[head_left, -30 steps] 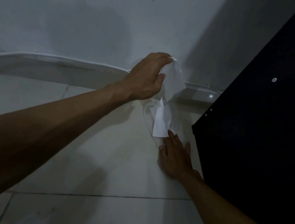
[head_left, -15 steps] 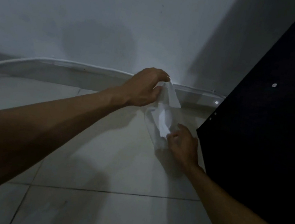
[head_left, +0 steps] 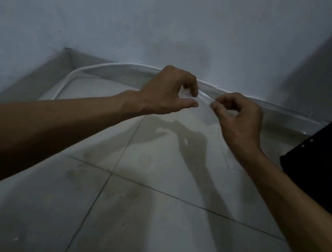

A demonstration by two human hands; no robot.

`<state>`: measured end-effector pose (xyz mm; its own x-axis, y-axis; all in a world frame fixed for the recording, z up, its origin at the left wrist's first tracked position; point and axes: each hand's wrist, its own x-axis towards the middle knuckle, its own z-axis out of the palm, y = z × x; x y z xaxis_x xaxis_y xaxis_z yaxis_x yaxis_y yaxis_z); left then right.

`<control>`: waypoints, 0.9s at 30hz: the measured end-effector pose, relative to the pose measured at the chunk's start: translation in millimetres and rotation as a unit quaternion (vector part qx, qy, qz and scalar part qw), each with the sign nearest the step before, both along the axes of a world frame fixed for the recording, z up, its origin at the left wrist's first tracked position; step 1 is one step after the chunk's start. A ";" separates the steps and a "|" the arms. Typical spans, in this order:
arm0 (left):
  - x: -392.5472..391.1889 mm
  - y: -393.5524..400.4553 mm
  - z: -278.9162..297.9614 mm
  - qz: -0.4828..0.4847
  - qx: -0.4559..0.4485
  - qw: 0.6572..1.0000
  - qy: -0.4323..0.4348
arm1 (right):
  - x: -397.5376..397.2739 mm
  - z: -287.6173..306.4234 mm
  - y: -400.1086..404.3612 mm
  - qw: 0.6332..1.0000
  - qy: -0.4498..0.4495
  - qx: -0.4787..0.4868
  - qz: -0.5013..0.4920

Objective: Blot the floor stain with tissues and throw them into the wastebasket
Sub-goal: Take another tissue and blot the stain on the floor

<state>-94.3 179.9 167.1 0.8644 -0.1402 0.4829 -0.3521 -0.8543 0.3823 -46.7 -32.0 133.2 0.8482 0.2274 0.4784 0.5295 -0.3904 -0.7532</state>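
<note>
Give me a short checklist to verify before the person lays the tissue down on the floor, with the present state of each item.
1. Left hand holds the thin white tissue: ok, fingers pinch its left edge.
2. Right hand holds the tissue: ok, thumb and forefinger pinch its right edge.
3. Tissue spread open between both hands: ok, though blurred.
4. Stain located on the pale tiled floor: cannot tell; only faint marks and shadows show.
5. Wastebasket within reach: cannot tell, none in view.
6. Black panel clear of the hands: ok, it stands apart at the right.
</note>
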 end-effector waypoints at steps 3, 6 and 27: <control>-29.8 24.3 2.4 0.044 -0.033 0.998 0.006 | -11.5 7.4 26.9 0.998 0.015 -0.015 0.061; -58.3 50.8 -0.7 0.096 -0.057 0.994 0.001 | -20.5 9.1 58.7 0.994 0.012 -0.021 0.108; -209.2 141.4 -86.6 0.385 -0.121 0.915 -0.005 | -67.6 -37.1 188.6 0.930 -0.062 -0.168 0.322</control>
<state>-303.5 321.3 80.6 0.6575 0.6200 0.4281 0.3133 -0.7418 0.5930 -114.4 156.6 96.1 0.4279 0.8229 0.3739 0.8094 -0.1648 -0.5636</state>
